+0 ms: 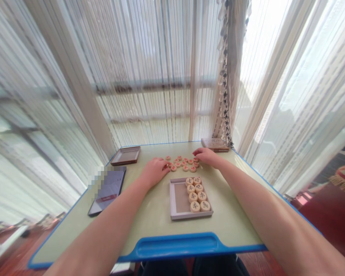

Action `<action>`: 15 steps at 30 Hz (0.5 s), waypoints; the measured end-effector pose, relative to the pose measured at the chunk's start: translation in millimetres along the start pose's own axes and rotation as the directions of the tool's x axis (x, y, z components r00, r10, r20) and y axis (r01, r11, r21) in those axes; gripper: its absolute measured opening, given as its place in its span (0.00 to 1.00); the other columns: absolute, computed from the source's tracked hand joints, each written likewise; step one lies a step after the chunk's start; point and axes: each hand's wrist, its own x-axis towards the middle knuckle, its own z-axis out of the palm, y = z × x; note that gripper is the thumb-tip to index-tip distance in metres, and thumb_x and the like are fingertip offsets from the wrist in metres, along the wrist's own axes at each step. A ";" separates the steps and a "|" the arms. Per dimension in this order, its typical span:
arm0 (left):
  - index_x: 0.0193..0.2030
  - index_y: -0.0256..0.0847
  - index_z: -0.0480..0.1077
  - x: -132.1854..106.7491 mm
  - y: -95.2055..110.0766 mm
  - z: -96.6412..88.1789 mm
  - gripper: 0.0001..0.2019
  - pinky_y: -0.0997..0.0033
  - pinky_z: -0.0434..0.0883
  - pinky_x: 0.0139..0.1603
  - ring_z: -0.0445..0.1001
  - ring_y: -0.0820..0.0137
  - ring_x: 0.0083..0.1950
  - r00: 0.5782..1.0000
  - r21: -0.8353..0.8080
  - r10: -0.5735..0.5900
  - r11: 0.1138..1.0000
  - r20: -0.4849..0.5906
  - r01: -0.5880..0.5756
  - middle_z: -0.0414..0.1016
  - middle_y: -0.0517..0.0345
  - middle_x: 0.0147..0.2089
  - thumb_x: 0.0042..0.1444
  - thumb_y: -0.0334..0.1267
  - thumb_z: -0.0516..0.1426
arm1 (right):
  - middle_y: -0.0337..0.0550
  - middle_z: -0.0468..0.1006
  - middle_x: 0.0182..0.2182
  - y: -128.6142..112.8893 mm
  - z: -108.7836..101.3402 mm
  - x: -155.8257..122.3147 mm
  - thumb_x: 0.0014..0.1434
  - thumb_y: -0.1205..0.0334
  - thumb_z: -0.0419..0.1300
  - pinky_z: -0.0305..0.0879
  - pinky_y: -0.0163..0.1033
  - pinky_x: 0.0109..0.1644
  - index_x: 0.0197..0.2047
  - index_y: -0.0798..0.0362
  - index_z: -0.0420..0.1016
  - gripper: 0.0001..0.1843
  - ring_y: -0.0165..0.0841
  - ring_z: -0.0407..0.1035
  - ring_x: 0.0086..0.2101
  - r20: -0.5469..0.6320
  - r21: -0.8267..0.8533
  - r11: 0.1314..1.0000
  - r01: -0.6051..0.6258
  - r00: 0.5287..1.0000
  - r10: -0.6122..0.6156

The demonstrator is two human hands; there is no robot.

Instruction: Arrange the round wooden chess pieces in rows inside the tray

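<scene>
Red-marked Chinese chess pieces (185,168) lie in a loose group on the pale tabletop, several of them face up. At the group's left edge is my left hand (155,171), its fingers extended and touching the outer pieces. My right hand (206,156) reaches over the right edge, fingers slightly bent and apart, the tips against a red piece (196,159). Neither hand visibly lifts a piece. Nearer to me sits a shallow open box (173,199). Black-marked pieces (193,197) stand in two columns along its right side; its left part shows bare bottom.
A tablet or phone with a lit screen (109,189) lies at the left. Behind it is a shallow box lid (126,155). A flat brown box (215,144) rests at the back right. The table has a raised blue rim (178,245), and sheer curtains (149,107) hang behind.
</scene>
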 end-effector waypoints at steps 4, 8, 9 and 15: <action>0.44 0.43 0.71 -0.2 2.7 -1.7 0.15 0.66 0.65 0.45 0.69 0.64 0.43 1.000 0.019 -0.015 1.000 0.005 0.015 0.74 0.53 0.40 0.55 0.45 0.51 | 0.45 0.78 0.37 -0.5 -5.9 -2.1 0.45 0.69 0.58 0.64 0.34 0.41 0.40 0.56 0.76 0.16 0.35 0.70 0.38 0.065 0.011 1.000 -0.019 0.998 0.018; 0.46 0.42 0.70 -0.8 6.0 -4.5 0.15 0.67 0.65 0.46 0.69 0.64 0.44 0.999 0.041 -0.048 0.998 0.015 0.047 0.74 0.53 0.40 0.54 0.43 0.51 | 0.45 0.77 0.37 -7.1 -3.8 -6.1 0.45 0.69 0.58 0.64 0.33 0.39 0.41 0.56 0.75 0.16 0.33 0.70 0.36 0.066 -0.030 0.999 -0.021 0.998 0.023; 0.46 0.42 0.70 -0.8 6.4 -4.7 0.15 0.67 0.64 0.47 0.69 0.64 0.44 0.999 0.044 -0.049 0.998 0.016 0.048 0.74 0.52 0.41 0.54 0.40 0.51 | 0.45 0.77 0.38 -8.6 -2.2 -6.7 0.45 0.70 0.58 0.64 0.33 0.38 0.41 0.56 0.75 0.17 0.33 0.70 0.35 0.059 -0.033 0.999 -0.017 0.998 0.019; 0.48 0.41 0.70 -1.1 6.1 -3.9 0.17 0.66 0.64 0.50 0.68 0.64 0.47 0.998 0.049 -0.049 0.998 0.034 0.048 0.73 0.52 0.43 0.52 0.36 0.50 | 0.43 0.78 0.34 -11.7 3.6 -8.2 0.46 0.70 0.57 0.63 0.31 0.32 0.39 0.54 0.75 0.15 0.30 0.70 0.31 0.073 -0.068 0.998 0.011 0.997 -0.006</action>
